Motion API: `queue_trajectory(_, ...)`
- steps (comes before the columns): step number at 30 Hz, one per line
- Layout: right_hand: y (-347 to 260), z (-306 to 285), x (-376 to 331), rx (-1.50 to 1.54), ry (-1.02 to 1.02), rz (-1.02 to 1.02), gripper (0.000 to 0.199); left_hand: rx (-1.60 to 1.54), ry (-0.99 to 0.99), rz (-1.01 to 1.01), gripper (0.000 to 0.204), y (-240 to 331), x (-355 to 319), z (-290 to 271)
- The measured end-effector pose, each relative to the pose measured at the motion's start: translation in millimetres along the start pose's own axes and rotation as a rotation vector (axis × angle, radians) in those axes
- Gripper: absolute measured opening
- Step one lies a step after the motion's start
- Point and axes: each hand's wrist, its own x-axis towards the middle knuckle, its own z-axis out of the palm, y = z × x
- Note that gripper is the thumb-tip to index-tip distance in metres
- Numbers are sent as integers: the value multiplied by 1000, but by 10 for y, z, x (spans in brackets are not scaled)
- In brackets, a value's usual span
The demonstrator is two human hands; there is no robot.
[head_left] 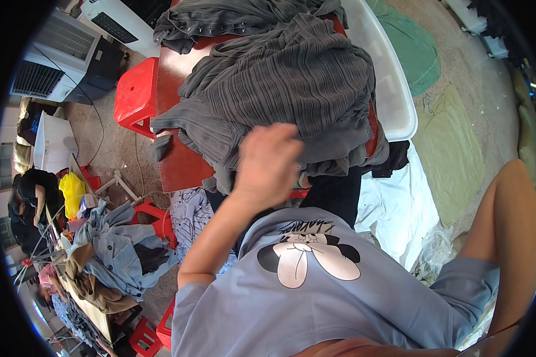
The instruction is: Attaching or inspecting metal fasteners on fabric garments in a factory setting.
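Pile of dark grey ribbed garments (274, 77) lies bunched and folded on a glossy red-brown desk (178, 163), directly in front of the person. The pile covers most of the visible top and overhangs the near edge. A further grey garment with a row of small fastenings (226, 28) lies at the far end.

Of the hands, the left hand (270, 160) appears over the near part of the pile, blurred, with its fingers partly bent. Whether it touches or grips the fabric cannot be told. The right hand is out of view, so its state cannot be told; the right arm (518, 208) is raised and sharply bent at the elbow.

A white plastic tub (412, 122) stands along the right side of the desk, with green cloth (408, 47) and olive cloth (449, 154) on the floor beyond. A red stool (136, 95) stands just beside the left side of the desk. Further left, light blue garments (116, 244) and a brown garment (95, 288) lie heaped near a yellow bag (71, 195). Another person in dark clothing (30, 205) is bent forward at the far left.
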Motion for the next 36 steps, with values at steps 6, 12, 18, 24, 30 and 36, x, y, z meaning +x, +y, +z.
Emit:
queue_trajectory(6,-82,277,206,47,-64,-78,12,134,-109,179,40,174,233,575)
queue_trajectory(12,-89,349,248,94,-82,-123,13,-477,73,-197,17,72,108,129)
queue_trajectory(18,-47,288,110,258,-84,-215,14,-1060,786,-402,35,-520,-592,-1308)
queue_trajectory(24,905,468,158,526,459,121,14,-1,829,-988,31,-1432,-1217,-1989)
queue_trajectory(30,1813,1693,439,199,522,456,58,-361,205,-697,48,-1073,-1197,-1091)
queue_trajectory(36,1635,1999,712,-32,526,203,39,155,23,-664,65,-834,-952,-758)
